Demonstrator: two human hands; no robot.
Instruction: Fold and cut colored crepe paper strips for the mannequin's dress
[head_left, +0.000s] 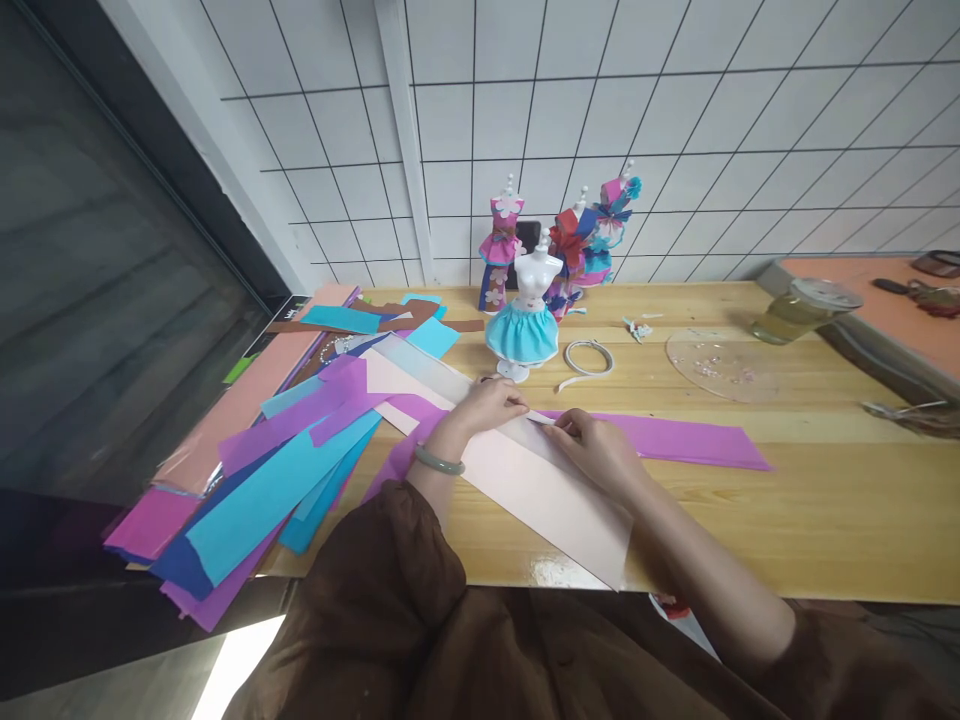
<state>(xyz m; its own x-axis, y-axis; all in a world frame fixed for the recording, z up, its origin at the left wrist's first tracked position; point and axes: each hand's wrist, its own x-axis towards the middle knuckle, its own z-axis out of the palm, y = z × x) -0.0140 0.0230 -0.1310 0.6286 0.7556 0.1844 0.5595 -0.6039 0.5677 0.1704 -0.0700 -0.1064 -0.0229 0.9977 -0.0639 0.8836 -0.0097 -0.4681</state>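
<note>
A long pale pink sheet [551,495] lies slantwise across the table in front of me, with a whitish, see-through layer [427,368] along its far edge. At that edge my left hand [491,403], a bracelet on its wrist, is closed in a pinch. My right hand [596,450] pinches the same edge a little further right, and a narrow white fold shows between the two hands. Whether the sheet is paper or cloth I cannot tell. Beneath it runs a purple strip [690,440]. Just beyond my left hand stands a small white dress form [536,275] in a turquoise skirt [523,338].
Coloured sheets [277,490] are heaped at the left, some over the table's front edge. Behind the form stand several dressed mannequins [502,235]. A coiled white strip [590,360], a clear round dish [720,368] with small bits and a tilted-looking cup [802,310] lie to the right.
</note>
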